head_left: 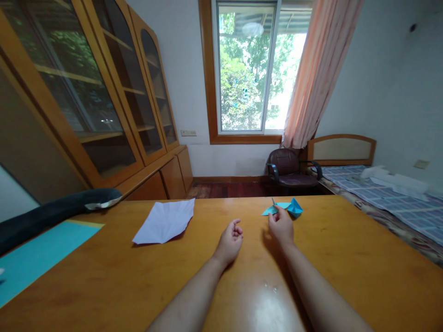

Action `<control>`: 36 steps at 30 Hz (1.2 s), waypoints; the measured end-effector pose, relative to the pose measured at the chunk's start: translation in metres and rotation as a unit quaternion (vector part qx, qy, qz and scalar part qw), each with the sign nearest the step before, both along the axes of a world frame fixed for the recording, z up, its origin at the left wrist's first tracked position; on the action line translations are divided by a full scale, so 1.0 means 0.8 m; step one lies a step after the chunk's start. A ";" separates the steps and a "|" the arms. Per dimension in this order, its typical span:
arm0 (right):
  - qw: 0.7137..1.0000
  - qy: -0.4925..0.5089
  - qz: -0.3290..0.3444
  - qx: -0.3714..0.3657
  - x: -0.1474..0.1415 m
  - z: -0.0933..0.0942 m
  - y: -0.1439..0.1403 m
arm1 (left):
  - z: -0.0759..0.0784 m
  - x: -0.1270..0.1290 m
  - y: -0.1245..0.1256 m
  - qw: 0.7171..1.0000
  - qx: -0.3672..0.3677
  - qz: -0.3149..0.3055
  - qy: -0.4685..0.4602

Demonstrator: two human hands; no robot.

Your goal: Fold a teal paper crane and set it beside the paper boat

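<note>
Folded blue paper (295, 208) lies near the far edge of the table, with a flat pointed part stretching left behind my right hand. My right hand (282, 228) pinches a piece of the folded blue paper, and a narrow tip sticks up above the fingers. How much of the paper is in the grip is partly hidden by the hand. Over the middle of the table, my left hand (230, 242) holds nothing, its fingers loosely curled and a little apart. To its left is a creased white sheet of paper (166, 222).
At the left of the wooden table (114, 281) lies a flat turquoise sheet (44, 258), with a dark padded object (58, 212) behind it. Beyond the table are an office chair (290, 168), a bed (380, 193) and a glass-doored cabinet (138, 124).
</note>
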State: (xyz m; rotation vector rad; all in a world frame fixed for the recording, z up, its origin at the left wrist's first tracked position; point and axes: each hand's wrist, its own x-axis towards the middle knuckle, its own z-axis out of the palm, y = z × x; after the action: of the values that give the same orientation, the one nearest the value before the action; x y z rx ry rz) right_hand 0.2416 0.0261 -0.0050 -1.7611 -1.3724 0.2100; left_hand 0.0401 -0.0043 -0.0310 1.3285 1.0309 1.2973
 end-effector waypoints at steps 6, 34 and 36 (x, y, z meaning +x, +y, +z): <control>0.991 -0.035 0.117 -0.052 -0.019 -0.028 -0.009 | 0.036 -0.037 -0.008 0.962 0.184 0.040 0.199; 0.983 -0.021 0.162 -0.084 -0.014 -0.032 0.000 | 0.026 -0.123 0.020 0.749 -0.104 0.156 0.635; 0.983 -0.021 0.161 -0.084 -0.015 -0.033 0.000 | 0.025 -0.111 0.018 0.769 -0.062 0.113 0.626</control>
State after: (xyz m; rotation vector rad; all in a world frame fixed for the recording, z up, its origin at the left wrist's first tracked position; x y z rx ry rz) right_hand 0.2300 0.0263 -0.0312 -1.6759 -1.7105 0.4805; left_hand -0.0484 0.0098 -0.0111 2.0191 2.1680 0.2898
